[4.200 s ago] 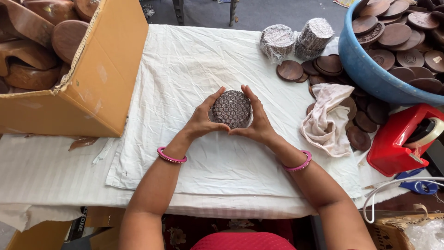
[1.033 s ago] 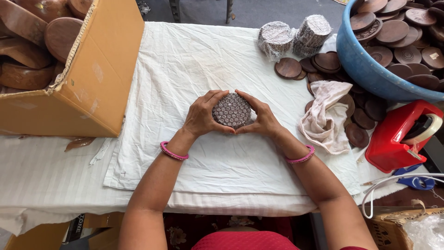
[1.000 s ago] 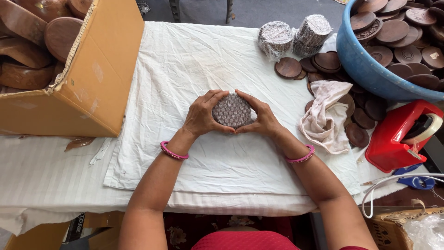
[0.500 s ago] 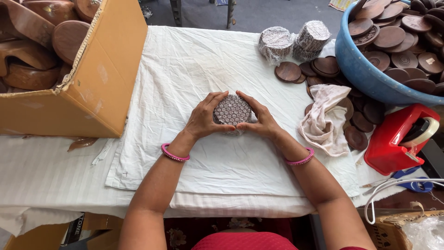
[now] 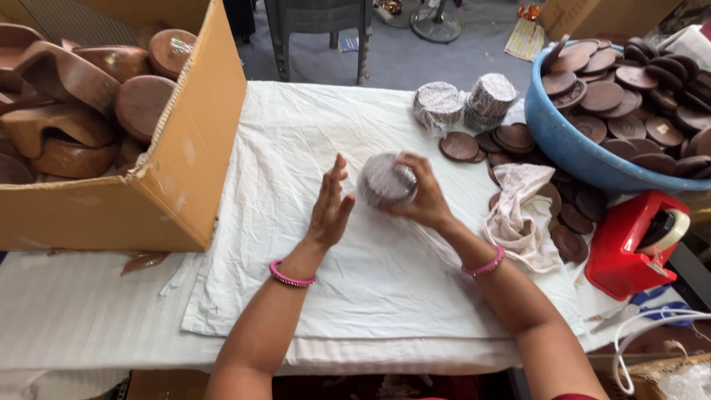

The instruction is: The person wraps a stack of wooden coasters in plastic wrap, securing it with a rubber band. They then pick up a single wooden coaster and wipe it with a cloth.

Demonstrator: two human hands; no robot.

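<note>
My right hand [image 5: 424, 191] grips a round stack of wooden discs wrapped in clear film [image 5: 385, 180], tilted on its side just above the white cloth [image 5: 296, 148]. My left hand [image 5: 330, 205] is open, fingers spread, a short gap to the left of the stack and not touching it. Two more wrapped stacks [image 5: 464, 102] stand at the far edge of the cloth. Both wrists wear pink bangles.
A cardboard box [image 5: 178, 163] of brown wooden pieces sits at the left. A blue tub [image 5: 570, 144] of dark wooden discs stands at the right, with loose discs [image 5: 511, 141], a crumpled rag [image 5: 518, 211] and a red tape dispenser [image 5: 629, 244] beside it. A chair stands beyond the table.
My left hand has let go of the wrapped stack and pulled back to the left, opening. My right hand has tipped the stack onto its side.
</note>
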